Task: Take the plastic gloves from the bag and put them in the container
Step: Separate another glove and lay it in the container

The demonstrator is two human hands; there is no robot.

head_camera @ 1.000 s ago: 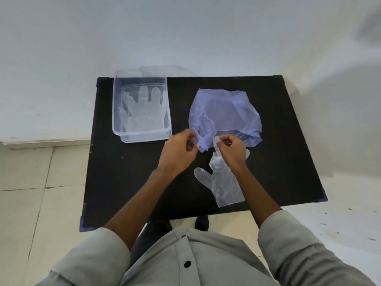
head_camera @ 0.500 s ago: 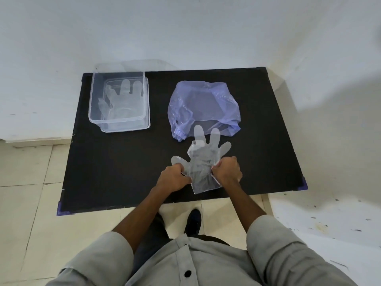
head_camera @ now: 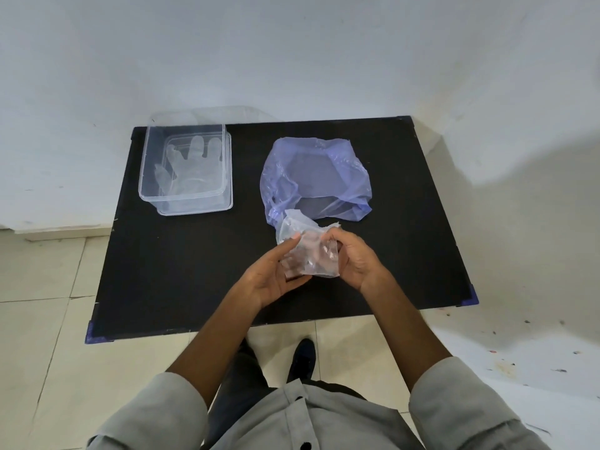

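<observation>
Holding one flat glove [head_camera: 191,167], clear container [head_camera: 152,164] sits left of bag [head_camera: 316,177] (mouth open); both hands' grip [head_camera: 276,274] [head_camera: 357,258] bunches another glove [head_camera: 311,251].

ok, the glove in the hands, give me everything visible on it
The glove is thin, clear, crinkly plastic film, bunched into a loose wad, so no finger shapes can be made out. It is held above the black table, just in front of the purple bag. The left hand cups it from below and the left side; the right hand pinches its right edge. A crumpled flap sticks up toward the bag and overlaps the bag's near edge in the picture; contact cannot be judged. Skin shows through the film.
</observation>
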